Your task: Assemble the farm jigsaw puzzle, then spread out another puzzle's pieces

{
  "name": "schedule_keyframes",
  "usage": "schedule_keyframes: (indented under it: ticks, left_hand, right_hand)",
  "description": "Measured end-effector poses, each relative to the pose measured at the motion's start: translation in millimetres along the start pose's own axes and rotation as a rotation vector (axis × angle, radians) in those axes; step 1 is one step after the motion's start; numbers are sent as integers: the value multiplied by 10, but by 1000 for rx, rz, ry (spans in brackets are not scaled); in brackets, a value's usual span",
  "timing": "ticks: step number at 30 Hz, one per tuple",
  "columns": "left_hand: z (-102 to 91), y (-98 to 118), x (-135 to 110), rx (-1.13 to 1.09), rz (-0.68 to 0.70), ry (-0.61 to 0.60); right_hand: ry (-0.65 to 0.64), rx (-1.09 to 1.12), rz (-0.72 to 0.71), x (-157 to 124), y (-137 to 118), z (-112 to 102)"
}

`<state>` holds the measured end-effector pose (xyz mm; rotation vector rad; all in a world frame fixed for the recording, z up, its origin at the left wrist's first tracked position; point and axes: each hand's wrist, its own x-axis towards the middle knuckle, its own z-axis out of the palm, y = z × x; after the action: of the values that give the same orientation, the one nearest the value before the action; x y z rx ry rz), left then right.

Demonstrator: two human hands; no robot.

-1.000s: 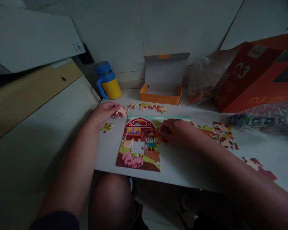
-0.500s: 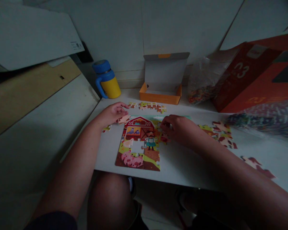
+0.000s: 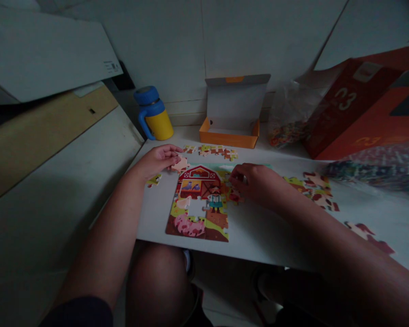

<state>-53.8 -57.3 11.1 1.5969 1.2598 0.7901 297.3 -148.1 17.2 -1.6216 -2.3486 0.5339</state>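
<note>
Left grip: your left grip [image 3: 164, 159] is loosely curled, fingers parted, its tips right at a pale pink piece [image 3: 180, 164]; you can't tell from here whether they pinch it or just rest over it.
Right grip: your right grip [image 3: 249, 178] has its fingers bent downward; the fingertips are partly hidden, so how far they're closed, or on what, can't be told. A reddish piece [image 3: 236, 196] shows just below them.
Farm puzzle: the farm puzzle [image 3: 199, 175], partly joined, lies flat on the bench [image 3: 259, 243] between your two grips and reaching toward you, with a gap below the barn.
Loose pieces: a row of pieces [image 3: 218, 150] lies beyond and between your grips; a green piece [image 3: 154, 180] is just on the near side of your left grip; a cluster of pieces [image 3: 315, 186] sits to the right of your right grip, past the forearm.
Handling: the pieces look like light, stiff card, probably a bit slick on the printed face and easy to nudge; thin knobs could crease if squeezed or twisted.
Where to hold: take a piece by opposite edges of its broad body, thumb against fingers, keeping off the knobs; steady the joined part with flat fingertips, since lifting one corner could pop its joints.
</note>
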Motion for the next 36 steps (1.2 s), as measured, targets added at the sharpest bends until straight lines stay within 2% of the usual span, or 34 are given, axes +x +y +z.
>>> schedule_keyframes:
  ticks: [4,9,11,13,16,18,21,23,26,32,34,36]
  left_hand:
    - [-2,19,-40,-43,43,-67]
    - [31,33,-57,-24,44,-237]
    - [-6,11,-25,49,114,-174]
    - [-107,-28,17,178,182,-32]
    - [-359,-95,30,435,149,108]
    - [-545,-136,-30,638,54,112]
    - [-746,-187,-223,804,-91,29]
    - [-801,-212,-376,829,-122,-12]
    - [-791,-232,-553,831,-65,-20]
    - [-719,-257,-620,790,-35,-33]
    - [-737,-295,-613,732,12,81]
    - [-790,-354,-606,713,44,279]
  right_hand:
    - [-6,11,11,-6,-6,-17]
    - [5,-17,28,0,17,-14]
    - [6,-25,31,3,27,-9]
    - [9,-31,31,5,35,-6]
    - [22,-26,17,9,51,-1]
    - [32,-25,7,16,73,7]
    - [50,-36,-12,32,122,34]
    - [59,-47,-17,44,162,58]
    - [75,-58,-11,57,215,88]
    - [91,-44,14,58,253,60]
    - [92,-57,18,59,257,46]
    - [97,-66,14,62,266,43]
